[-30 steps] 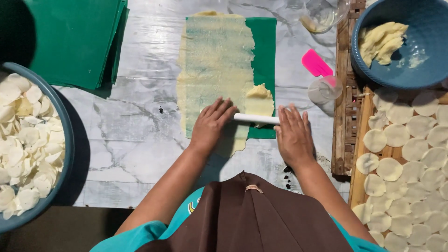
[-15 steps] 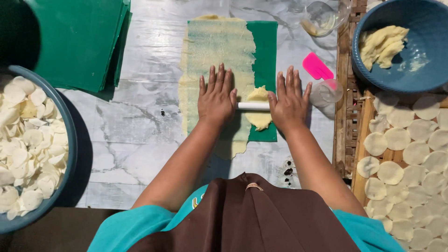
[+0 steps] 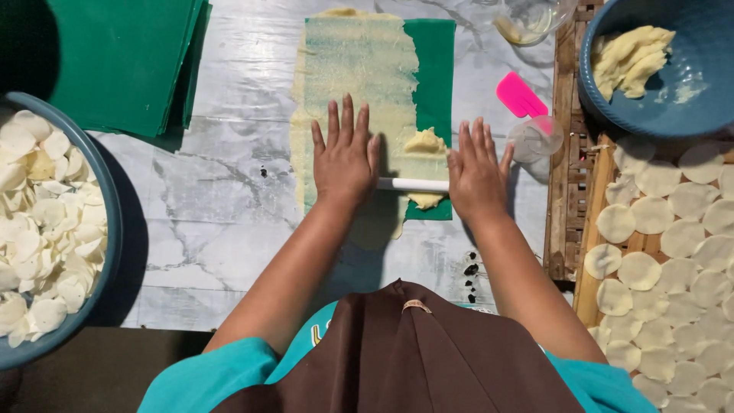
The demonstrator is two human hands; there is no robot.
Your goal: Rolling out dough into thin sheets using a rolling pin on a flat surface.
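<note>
A: Both hands have slid back toward the near edge since half a second ago, and the white rolling pin [image 3: 413, 184] has come with them. The dough lump that sat under the pin then now lies mostly on its far side.

B: How are the hands set?

A: The left hand [image 3: 345, 157] and right hand [image 3: 478, 168] lie flat, fingers spread wide, palms pressing down on the two ends of the pin. Neither grips it. The pin lies across the near end of the dough sheet [image 3: 355, 92], which rests on a green mat [image 3: 436, 69] on the marble desk [image 3: 206, 199].

B: What could go wrong from here?

A: I'd say the thick dough lump [image 3: 425, 142] right of centre is the trouble. With open palms only, the pin could ride up over it and skew, leaving the sheet uneven. The sheet's left part already hangs off the mat onto bare desk, so it might stick or tear there.

B: Anything nearby at risk?

A: Just right of the right hand stand a small clear cup [image 3: 535, 138] and a pink scraper [image 3: 520, 95]; a wide stroke could knock them. Farther right, cut dough rounds [image 3: 650, 214] lie on a wooden board, and a blue bowl of dough [image 3: 650, 61] sits at the far right. A bowl of rounds [image 3: 46, 229] is at the near left, and a stack of green mats [image 3: 122, 61] at the far left.
</note>
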